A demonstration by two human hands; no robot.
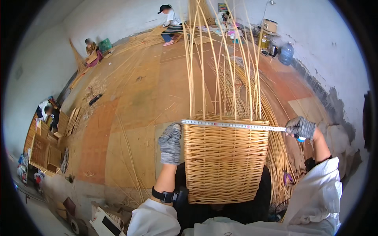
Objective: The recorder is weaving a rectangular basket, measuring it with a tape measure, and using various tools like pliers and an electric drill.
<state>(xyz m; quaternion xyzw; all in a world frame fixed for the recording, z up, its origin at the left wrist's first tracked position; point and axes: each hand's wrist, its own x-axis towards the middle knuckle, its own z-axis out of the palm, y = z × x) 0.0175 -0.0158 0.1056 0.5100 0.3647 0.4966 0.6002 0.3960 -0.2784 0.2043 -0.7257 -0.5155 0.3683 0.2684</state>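
A woven wicker basket [226,161] sits upright at my lap, with long bare wicker stakes [203,86] standing up from its top edge. A tape measure's white blade [236,126] runs straight across the basket just below that edge and reaches past its right side. My left hand [170,144], in a grey glove, is closed at the basket's upper left corner, by the blade's end; its fingertips are partly hidden. Out to the right, my gloved right hand [301,127] grips the tape measure's case, of which a blue bit shows below the fingers.
Bundled wicker rods [275,145] lie along the basket's right side. One person [172,23] sits at the back, another [91,49] at the far left, a third [50,112] nearer left beside wooden boxes [41,151]. A blue water jug [286,54] stands by the right wall.
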